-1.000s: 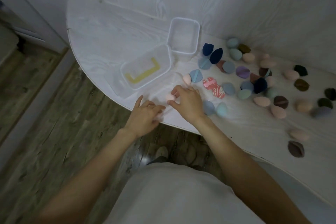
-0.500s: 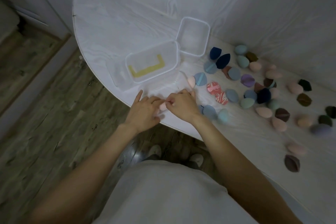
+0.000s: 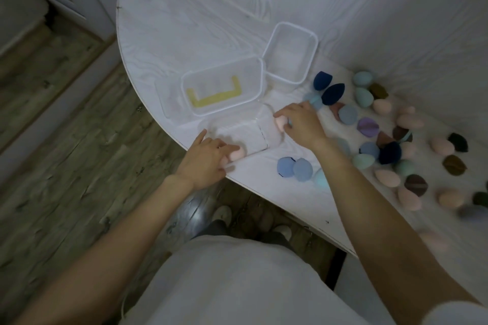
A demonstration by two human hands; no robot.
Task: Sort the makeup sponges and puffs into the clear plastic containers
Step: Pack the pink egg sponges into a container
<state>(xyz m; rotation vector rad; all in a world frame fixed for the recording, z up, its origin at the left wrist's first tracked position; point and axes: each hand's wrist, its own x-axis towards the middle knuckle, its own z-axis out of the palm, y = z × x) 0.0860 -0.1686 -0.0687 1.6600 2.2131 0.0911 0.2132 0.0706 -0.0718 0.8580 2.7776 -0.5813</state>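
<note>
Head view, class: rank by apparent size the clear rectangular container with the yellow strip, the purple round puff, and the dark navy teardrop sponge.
1. Clear rectangular container with the yellow strip, plainly largest.
2. and 3. Dark navy teardrop sponge and purple round puff look about alike; I will not rank them.

free: table (image 3: 184, 21) far-left | blocked: 2 containers (image 3: 224, 87) ctr, sponges (image 3: 369, 126) right

Teal sponge (image 3: 320, 179) half behind right forearm; far-right sponges (image 3: 480, 198) blurred, edge-cropped.
</note>
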